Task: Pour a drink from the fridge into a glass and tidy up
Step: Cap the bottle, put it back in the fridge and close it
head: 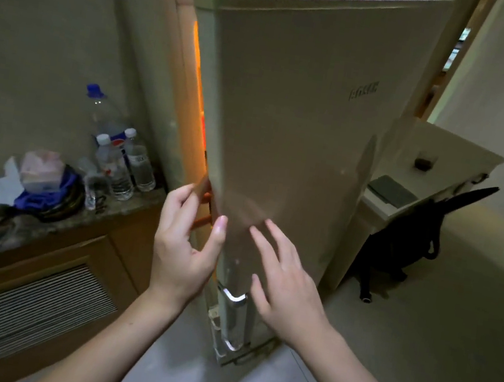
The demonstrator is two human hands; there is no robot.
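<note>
I see the tall beige fridge door (288, 131) standing ajar, smooth and flat, with warm orange light glowing along its left edge. My left hand (184, 246) curls its fingers (193, 194) around that edge, gripping it near the bottom. My right hand (289, 286) is spread open with its fingers splayed against the door face. To the left, clear plastic bottles (119, 159) stand on the speckled stone worktop (45, 226).
</note>
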